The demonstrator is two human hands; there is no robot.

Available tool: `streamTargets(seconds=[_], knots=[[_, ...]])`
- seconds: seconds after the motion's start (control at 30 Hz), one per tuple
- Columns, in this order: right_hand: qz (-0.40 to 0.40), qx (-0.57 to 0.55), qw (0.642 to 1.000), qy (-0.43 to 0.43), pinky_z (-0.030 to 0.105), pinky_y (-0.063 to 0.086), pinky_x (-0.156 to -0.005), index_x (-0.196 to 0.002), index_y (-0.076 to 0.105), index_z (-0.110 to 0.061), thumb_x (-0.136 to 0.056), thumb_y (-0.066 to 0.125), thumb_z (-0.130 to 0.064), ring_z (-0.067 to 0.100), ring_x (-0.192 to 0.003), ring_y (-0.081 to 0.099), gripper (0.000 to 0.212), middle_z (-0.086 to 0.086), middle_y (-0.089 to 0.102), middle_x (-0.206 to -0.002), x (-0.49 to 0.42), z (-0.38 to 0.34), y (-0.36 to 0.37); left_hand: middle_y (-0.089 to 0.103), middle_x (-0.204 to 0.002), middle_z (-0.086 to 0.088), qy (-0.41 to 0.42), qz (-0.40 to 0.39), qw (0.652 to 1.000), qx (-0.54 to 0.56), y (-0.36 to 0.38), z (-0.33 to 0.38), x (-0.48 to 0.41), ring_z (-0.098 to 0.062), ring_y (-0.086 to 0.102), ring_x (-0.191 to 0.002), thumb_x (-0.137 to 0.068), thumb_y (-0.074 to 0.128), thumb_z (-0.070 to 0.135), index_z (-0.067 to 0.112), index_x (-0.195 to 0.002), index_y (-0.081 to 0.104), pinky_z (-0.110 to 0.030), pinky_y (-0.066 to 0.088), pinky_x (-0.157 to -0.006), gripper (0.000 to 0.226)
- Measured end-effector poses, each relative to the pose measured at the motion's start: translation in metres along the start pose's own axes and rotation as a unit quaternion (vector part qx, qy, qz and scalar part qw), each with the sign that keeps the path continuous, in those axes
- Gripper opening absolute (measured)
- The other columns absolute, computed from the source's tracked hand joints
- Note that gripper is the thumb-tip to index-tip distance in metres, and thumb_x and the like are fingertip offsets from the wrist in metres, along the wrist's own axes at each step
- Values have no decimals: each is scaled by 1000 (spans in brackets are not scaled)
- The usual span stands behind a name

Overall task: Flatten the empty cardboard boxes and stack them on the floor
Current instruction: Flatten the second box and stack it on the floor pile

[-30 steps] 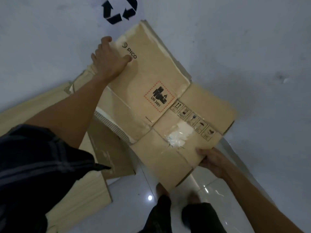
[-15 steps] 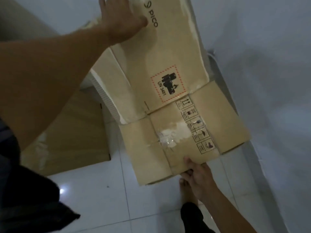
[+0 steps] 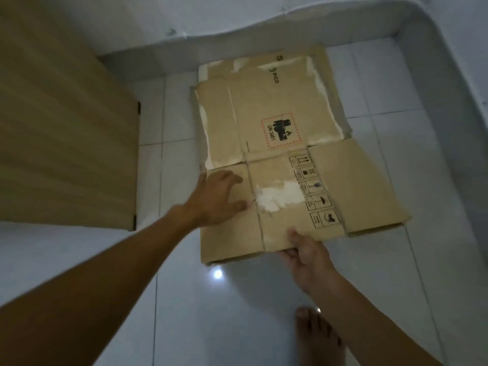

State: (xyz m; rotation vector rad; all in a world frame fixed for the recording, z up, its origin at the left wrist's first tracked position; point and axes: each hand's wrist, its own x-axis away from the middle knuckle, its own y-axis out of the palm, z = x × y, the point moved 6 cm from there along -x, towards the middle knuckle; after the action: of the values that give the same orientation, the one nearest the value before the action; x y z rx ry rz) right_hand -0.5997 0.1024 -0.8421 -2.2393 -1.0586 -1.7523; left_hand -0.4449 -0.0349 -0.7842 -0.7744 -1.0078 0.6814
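Observation:
A flattened brown cardboard box (image 3: 266, 107) with a PICO logo, a red-dashed UN 3481 label and a column of handling symbols lies on the white tiled floor, close to the wall. Edges of more cardboard (image 3: 340, 112) show under it along its right and far sides. My left hand (image 3: 216, 199) rests palm-down with fingers spread on the near-left flap. My right hand (image 3: 303, 249) pinches the near edge of the box, thumb on top and fingers underneath.
A large wooden panel (image 3: 66, 133) fills the left side, beside the box. A grey skirting (image 3: 422, 48) runs along the wall behind and to the right. My bare foot (image 3: 317, 334) stands on the glossy tiles near the bottom.
The box has come down from a raised, tilted position to lie flat on the floor. My left hand has moved from the far PICO end to the near-left flap. My right hand stays on the near edge.

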Motion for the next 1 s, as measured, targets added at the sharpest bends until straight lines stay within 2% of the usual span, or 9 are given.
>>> streamTargets(seconds=[0.07,0.27,0.47,0.57,0.7,0.77,0.83,0.93,1.0], knots=[[-24,4,1000,-15,32,59,-52,-135,46,-12,-91,53,-1,27,-97,63,45,15,61,-124,-6,2,-5,33,-152,-6,-14,24,1000,13,17,-9,-3,-18,25,-141,-90,49,55,21,-139,41,-41,10,-117,60],[-45,-10,997,-62,38,60,-60,-130,50,-18,-90,54,-2,30,-97,64,44,14,65,-117,-11,1,1,30,-154,-4,-7,85,995,53,32,-6,-23,-16,21,-143,-96,39,52,22,-137,43,-39,6,-116,51],[-46,-46,998,-4,43,57,-65,-131,50,-16,-92,50,2,31,-93,63,44,15,64,-120,-43,5,46,29,-154,-4,3,111,991,70,23,1,-44,-15,19,-144,-97,34,51,23,-139,41,-45,2,-118,51],[-62,-74,995,-26,39,58,-58,-131,50,-18,-93,48,1,27,-90,64,43,13,64,-119,-40,11,55,29,-154,-4,2,122,990,65,21,1,-45,-16,19,-144,-97,34,53,24,-140,40,-47,4,-118,52],[-45,-100,993,-36,43,57,-64,-132,48,-17,-93,48,1,30,-90,63,44,15,63,-116,-29,22,33,33,-152,-3,13,116,991,60,35,3,-32,-15,22,-143,-96,36,53,23,-138,42,-46,5,-117,52],[-55,-92,994,-32,43,58,-58,-132,48,-16,-92,47,2,30,-86,62,44,13,65,-107,-30,27,29,33,-151,-1,30,111,992,47,45,6,-23,-14,22,-141,-93,34,59,23,-136,43,-44,1,-116,57],[-61,-77,995,-21,43,57,-64,-131,49,-10,-93,45,3,29,-84,61,40,12,65,-98,-36,17,35,32,-151,0,41,113,992,35,52,8,-18,-14,22,-141,-85,27,66,24,-134,43,-43,2,-115,67],[-66,-52,996,-20,38,58,-47,-131,47,-6,-94,42,3,30,-83,61,39,20,63,-111,-44,-6,45,26,-155,-1,43,124,990,43,55,9,-15,-14,15,-144,-74,21,76,24,-140,36,-41,4,-115,85],[-77,-30,996,-23,36,57,-44,-128,48,-6,-95,42,2,31,-84,62,35,23,60,-120,-45,-7,44,21,-157,-1,40,124,990,45,54,10,-14,-15,10,-146,-67,22,82,25,-143,32,-42,3,-117,96]])
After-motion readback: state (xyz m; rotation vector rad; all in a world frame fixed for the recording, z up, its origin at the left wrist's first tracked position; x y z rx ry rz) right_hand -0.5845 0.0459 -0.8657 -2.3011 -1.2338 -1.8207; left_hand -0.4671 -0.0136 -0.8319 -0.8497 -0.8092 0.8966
